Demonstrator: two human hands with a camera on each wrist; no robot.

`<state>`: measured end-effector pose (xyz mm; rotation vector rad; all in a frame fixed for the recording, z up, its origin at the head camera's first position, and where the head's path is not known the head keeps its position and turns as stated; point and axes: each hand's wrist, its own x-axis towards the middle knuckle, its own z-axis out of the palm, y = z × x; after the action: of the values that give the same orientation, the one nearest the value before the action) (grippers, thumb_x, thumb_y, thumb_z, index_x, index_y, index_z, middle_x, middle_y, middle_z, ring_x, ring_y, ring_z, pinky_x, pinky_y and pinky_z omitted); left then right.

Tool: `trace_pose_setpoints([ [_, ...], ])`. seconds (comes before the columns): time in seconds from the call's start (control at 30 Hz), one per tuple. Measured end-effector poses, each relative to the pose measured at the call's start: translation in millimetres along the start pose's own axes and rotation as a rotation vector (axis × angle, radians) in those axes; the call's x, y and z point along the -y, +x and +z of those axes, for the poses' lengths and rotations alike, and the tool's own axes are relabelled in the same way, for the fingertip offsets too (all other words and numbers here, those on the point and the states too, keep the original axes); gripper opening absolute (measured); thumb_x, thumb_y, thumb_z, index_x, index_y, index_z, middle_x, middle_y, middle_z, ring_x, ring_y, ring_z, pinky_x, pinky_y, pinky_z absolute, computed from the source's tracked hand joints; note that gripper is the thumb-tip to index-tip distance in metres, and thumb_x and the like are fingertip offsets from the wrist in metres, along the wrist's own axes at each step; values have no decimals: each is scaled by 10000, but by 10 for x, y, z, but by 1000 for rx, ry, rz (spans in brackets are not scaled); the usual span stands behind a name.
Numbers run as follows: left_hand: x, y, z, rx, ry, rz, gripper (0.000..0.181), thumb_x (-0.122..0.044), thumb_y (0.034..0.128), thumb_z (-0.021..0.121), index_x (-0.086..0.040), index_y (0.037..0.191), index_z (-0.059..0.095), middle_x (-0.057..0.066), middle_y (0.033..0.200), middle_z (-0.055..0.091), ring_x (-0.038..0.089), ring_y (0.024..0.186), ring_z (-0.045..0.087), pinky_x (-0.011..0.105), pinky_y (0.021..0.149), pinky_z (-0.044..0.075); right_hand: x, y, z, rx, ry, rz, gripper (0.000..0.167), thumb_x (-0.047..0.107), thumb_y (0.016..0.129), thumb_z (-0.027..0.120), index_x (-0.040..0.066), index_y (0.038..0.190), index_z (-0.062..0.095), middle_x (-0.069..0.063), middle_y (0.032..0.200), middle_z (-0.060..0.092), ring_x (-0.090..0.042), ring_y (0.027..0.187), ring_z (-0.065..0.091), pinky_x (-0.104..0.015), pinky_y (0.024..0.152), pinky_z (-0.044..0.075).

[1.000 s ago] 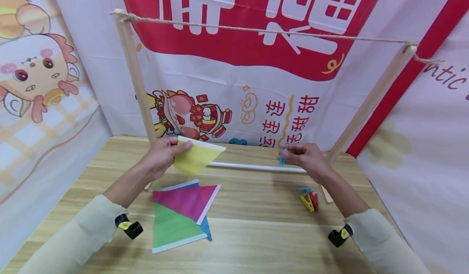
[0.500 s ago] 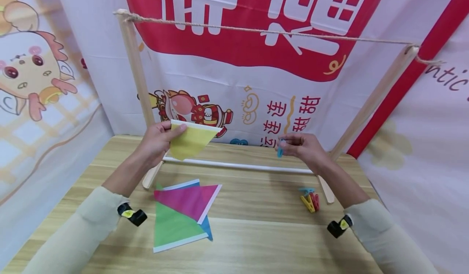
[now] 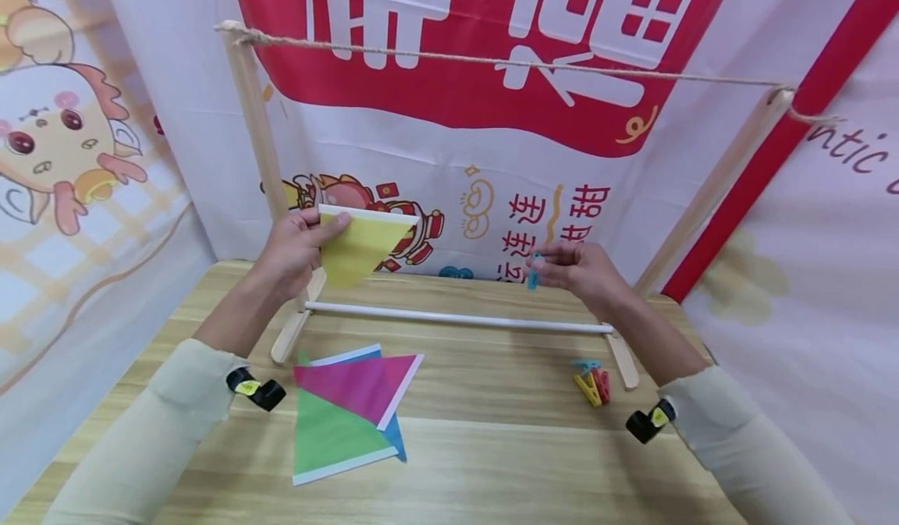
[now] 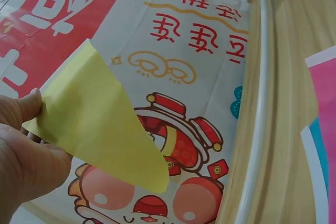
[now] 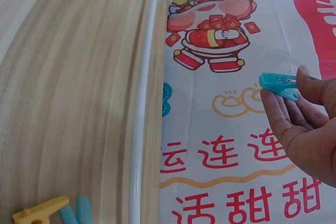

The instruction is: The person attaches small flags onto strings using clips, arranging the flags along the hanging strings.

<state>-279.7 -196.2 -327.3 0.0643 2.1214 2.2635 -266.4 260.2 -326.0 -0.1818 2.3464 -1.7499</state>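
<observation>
My left hand (image 3: 291, 252) pinches a yellow triangular pennant (image 3: 361, 242) by one end of its white top band, thumb in front. The pennant hangs point down above the table, and the left wrist view shows its whole yellow face (image 4: 100, 119). Off to the right, my right hand (image 3: 579, 271) holds a small blue clothespin (image 3: 533, 272) between thumb and fingers. In the right wrist view the clothespin (image 5: 279, 84) points away from the palm. Both hands are below a twine line (image 3: 449, 57) strung between two wooden posts and do not touch it.
Pink (image 3: 361, 384), green (image 3: 337, 439) and blue pennants overlap on the wooden table (image 3: 506, 470). Several clothespins (image 3: 594, 384) lie by the right post's foot. A white rod (image 3: 456, 319) joins the post feet low down. Printed cloth (image 3: 449, 158) hangs behind.
My left hand has raised the yellow pennant and shifted it slightly left. The right hand, with the blue clothespin, has risen a little. The pennants and clothespins on the table stay put.
</observation>
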Motion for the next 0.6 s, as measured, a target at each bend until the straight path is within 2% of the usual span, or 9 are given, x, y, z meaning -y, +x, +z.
trace_pose_setpoints([
  [0.13,-87,18,20,2,-58,14,256,-368,1039,825,-182,1212,799,-63,1208,746,137,1145,710,202,949,637,69,12,13,-1,100,35,444,147,1157,659,-64,1537,568,22,1234,786,-95,1159,796,-378,1148,622],
  [0.27,-193,37,62,-18,-37,22,446,-414,1019,827,-129,1356,766,-33,1323,686,182,1244,640,219,1049,596,132,6,19,6,157,42,404,166,1147,682,-33,1491,607,38,1194,802,-145,1179,812,-370,1129,631],
  [0.33,-244,45,83,-21,-17,21,506,-440,1011,826,-124,1399,751,-24,1361,672,203,1281,621,279,1136,565,171,-1,18,6,163,26,380,190,1135,708,-16,1447,640,46,1172,812,-152,1167,821,-346,1087,649],
  [0.43,-311,62,108,-15,-18,22,541,-440,1008,824,-109,1426,736,-13,1387,662,228,1320,618,413,1279,499,246,-17,13,9,178,-15,388,214,1119,739,-30,1410,661,29,1160,819,-148,1132,833,-309,1025,671],
  [0.5,-358,71,122,-16,-24,28,532,-437,1004,827,-109,1414,739,-10,1376,661,238,1328,615,475,1324,460,295,-16,14,8,197,-46,351,193,1110,750,-41,1362,679,8,1161,814,-135,1074,842,-314,998,681],
  [0.6,-422,99,128,-26,-39,34,493,-428,987,845,-109,1353,761,-7,1336,679,248,1311,621,504,1336,447,363,-9,29,12,211,-69,272,158,1101,757,-25,1300,727,-14,1150,823,-148,1029,855,-323,968,690],
])
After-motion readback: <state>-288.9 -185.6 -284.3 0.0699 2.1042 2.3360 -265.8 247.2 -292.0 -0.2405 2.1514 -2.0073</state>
